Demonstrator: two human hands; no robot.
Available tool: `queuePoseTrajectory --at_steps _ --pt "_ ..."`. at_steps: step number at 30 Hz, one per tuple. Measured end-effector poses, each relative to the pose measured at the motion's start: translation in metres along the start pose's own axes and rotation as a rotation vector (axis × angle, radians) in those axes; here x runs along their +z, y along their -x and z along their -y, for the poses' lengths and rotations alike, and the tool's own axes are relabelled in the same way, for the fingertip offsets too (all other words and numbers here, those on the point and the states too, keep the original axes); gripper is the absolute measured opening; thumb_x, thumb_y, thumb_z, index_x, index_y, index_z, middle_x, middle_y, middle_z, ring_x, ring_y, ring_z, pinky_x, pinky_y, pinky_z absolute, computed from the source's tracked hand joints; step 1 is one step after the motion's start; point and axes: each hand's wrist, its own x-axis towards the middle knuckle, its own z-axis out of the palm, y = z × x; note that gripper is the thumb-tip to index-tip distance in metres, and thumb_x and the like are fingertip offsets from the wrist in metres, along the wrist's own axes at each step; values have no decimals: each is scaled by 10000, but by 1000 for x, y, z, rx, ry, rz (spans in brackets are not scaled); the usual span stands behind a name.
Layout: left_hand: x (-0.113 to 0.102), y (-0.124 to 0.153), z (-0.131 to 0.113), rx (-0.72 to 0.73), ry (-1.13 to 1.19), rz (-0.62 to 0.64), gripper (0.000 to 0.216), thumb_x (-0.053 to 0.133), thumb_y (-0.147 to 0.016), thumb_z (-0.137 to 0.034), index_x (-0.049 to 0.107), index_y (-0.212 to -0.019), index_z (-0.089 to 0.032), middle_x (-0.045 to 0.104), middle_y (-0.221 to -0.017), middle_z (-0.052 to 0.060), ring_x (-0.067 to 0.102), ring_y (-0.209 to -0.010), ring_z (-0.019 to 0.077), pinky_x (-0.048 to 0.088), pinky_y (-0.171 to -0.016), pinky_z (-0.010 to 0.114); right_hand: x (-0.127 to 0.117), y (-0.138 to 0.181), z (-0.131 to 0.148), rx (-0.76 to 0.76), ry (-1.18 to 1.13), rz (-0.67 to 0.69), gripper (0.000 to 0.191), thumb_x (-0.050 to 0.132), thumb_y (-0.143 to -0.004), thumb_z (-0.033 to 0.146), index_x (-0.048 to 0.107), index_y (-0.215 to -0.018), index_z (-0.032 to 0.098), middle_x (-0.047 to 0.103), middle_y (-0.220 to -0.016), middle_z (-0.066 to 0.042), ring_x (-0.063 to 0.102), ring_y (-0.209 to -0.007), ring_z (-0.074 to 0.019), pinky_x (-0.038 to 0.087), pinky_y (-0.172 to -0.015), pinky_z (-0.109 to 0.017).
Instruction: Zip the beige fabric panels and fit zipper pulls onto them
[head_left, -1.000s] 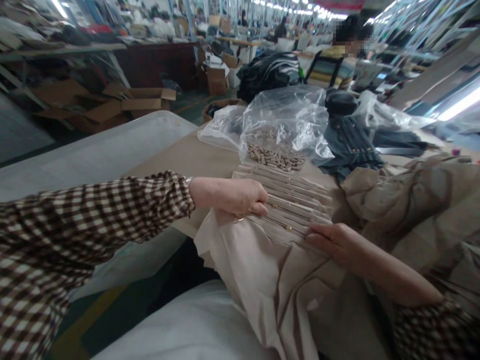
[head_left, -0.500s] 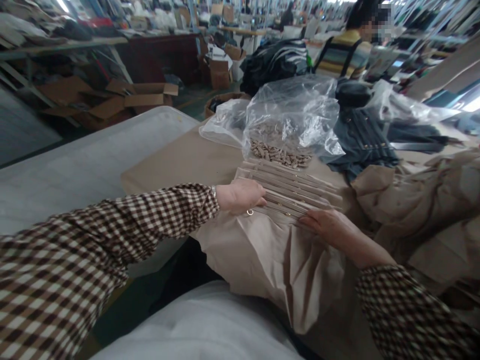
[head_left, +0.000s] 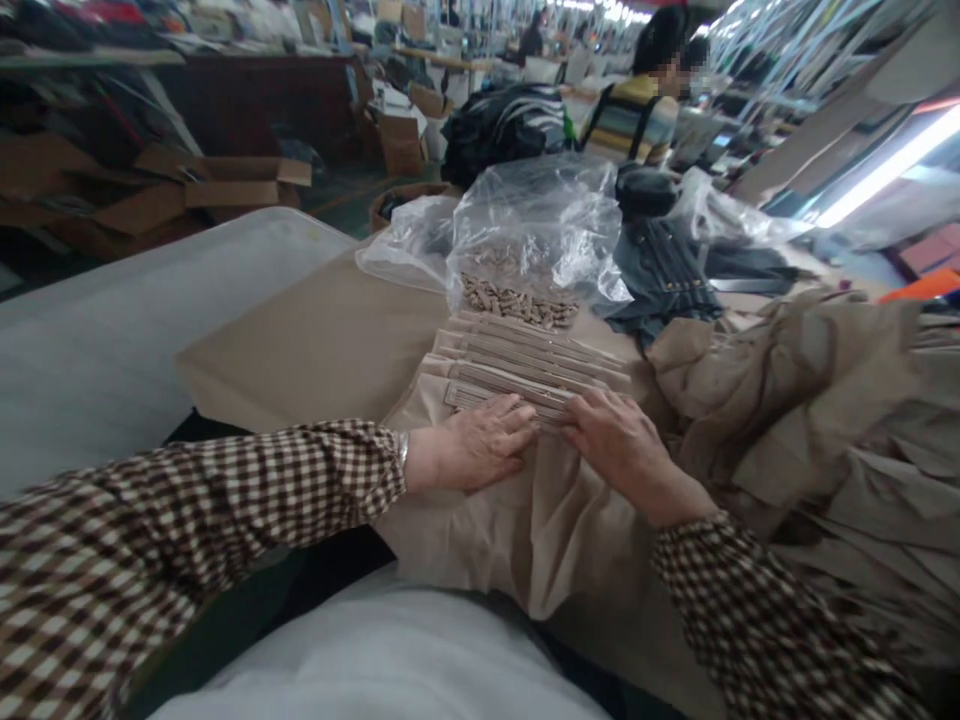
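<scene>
A stack of beige fabric pieces [head_left: 525, 360] with layered edges lies on the beige-covered table [head_left: 315, 340], hanging over its near edge. My left hand [head_left: 480, 450] lies flat on the nearest layer with fingers stretched out. My right hand [head_left: 622, 450] rests beside it on the same edge, fingers curved down onto the cloth and nearly touching the left fingertips. Just behind the stack stands a clear plastic bag [head_left: 532, 240] holding several small tan toggles [head_left: 517, 300].
A heap of beige garments [head_left: 810, 420] fills the right side. Dark garments [head_left: 667, 280] and another plastic bag [head_left: 405, 240] lie behind. A white surface [head_left: 112, 330] lies left; cardboard boxes [head_left: 225, 185] sit on the floor. A person in a striped top [head_left: 637, 110] works farther back.
Both hands slid toward each other along the nearest fabric edge and now meet at its middle. The view shifted slightly, so the stack sits further left.
</scene>
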Motion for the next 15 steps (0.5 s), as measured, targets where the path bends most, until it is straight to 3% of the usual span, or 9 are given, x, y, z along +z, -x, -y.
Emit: queuePoseTrajectory --at_steps 2,4,6,8,11,13,15 --pt "7 6 2 7 35 -9 440 439 -979 -331 521 -1336 -88 484 -1397 167 394 -1336 294 248 -1178 448 -3 16 16 -117 -64 -36 90 572 -918 240 628 -974 197 635 -1084 -73 536 -1072 -241 401 -951 -370" --pt "11 12 3 7 58 0 485 438 -978 -355 494 -1383 -94 453 -1444 175 345 -1387 303 218 -1194 456 -1 36 26 -229 -149 18 120 656 -867 297 627 -940 206 630 -1036 -47 534 -1040 -224 427 -931 -341" --pt "15 17 6 -10 77 11 577 515 -934 -427 467 -1427 -130 393 -1509 170 253 -1446 338 216 -1193 475 6 58 27 -251 -187 95 237 720 -813 361 629 -976 214 622 -1030 -37 541 -1001 -221 455 -878 -332" --pt "22 21 10 -17 83 16 619 551 -907 -472 439 -1464 -226 325 -1567 132 202 -1471 354 231 -1179 496 11 84 20 -212 -165 166 248 707 -824 348 631 -1028 230 621 -1051 -32 550 -983 -210 463 -847 -323" --pt "34 25 16 -5 102 17 608 536 -908 -530 400 -1475 -358 240 -1613 68 173 -1485 353 214 -1177 508 3 125 1 -156 -144 239 59 647 -862 255 656 -899 210 654 -954 -33 583 -920 -194 475 -795 -302" --pt "40 28 19 -19 115 -4 604 534 -906 -550 381 -1471 -401 192 -1626 36 161 -1490 346 183 -1189 492 -14 147 -22 -14 -209 166 109 625 -873 247 640 -771 213 663 -822 -1 607 -813 -163 485 -739 -262" --pt "45 30 21 -43 128 -25 611 549 -893 -568 381 -1461 -419 174 -1628 16 168 -1489 342 165 -1196 475 -37 163 -62 224 -267 -18 180 565 -911 287 630 -755 224 647 -728 26 602 -687 -132 483 -658 -225"
